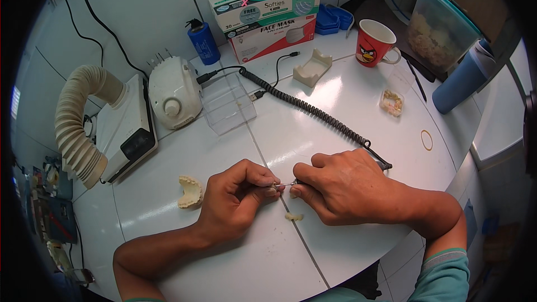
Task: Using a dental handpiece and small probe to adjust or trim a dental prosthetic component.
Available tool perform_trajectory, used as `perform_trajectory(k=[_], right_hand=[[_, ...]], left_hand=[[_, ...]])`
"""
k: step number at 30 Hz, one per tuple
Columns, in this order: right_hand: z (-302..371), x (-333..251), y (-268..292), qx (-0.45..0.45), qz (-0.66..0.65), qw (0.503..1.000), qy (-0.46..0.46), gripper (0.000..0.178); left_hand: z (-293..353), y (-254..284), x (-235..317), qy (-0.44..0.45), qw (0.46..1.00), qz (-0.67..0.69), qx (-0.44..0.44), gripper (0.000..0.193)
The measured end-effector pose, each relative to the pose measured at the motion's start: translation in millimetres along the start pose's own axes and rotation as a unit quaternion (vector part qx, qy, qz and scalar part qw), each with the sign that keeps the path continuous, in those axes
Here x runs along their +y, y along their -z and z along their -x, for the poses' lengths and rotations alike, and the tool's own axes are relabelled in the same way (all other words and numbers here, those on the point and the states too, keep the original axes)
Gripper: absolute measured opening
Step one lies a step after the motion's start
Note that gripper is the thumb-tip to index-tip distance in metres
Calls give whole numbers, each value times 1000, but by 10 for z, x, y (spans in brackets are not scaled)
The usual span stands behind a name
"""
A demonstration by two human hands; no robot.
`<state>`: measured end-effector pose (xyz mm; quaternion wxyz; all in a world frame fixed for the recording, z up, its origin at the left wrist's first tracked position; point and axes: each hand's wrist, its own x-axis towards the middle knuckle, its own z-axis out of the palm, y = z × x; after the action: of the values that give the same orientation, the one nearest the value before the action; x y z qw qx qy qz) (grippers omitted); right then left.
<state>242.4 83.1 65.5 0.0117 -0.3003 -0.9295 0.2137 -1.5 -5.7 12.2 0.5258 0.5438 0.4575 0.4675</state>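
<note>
My right hand [349, 190] is closed around a rotary handpiece, its thin metal bit [286, 184] pointing left. A black coiled cord [313, 110] runs from the handpiece's back end to the white control unit [172, 98]. My left hand [238, 193] pinches a small piece between thumb and fingers; the fingertips hide most of it. The bit reaches this piece, though whether they touch I cannot tell. A cream dental cast [191, 192] lies left of my left hand. Below the bit, a small yellowish row of teeth [294, 217] rests on the table.
At the left stands a white box-shaped machine with a ribbed hose [78, 128]. Behind my hands are a clear plastic tray [228, 109], a beige holder [312, 68], stacked mask boxes [271, 39] and a blue canister [203, 45]. A red mug [375, 45], small tooth-filled box [391, 103] and rubber band [427, 140] sit right.
</note>
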Motion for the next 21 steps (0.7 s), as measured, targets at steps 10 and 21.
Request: perform_trajectory(k=[10,21], right_hand=[[2,-2,17,7,-12,1000,6,30],[-17,19,21,21,-23,999,4,30]], left_hand=[[1,17,1,-2,1000,-4,-12,14],[-3,5,5,-15,1000,7,-8,13]])
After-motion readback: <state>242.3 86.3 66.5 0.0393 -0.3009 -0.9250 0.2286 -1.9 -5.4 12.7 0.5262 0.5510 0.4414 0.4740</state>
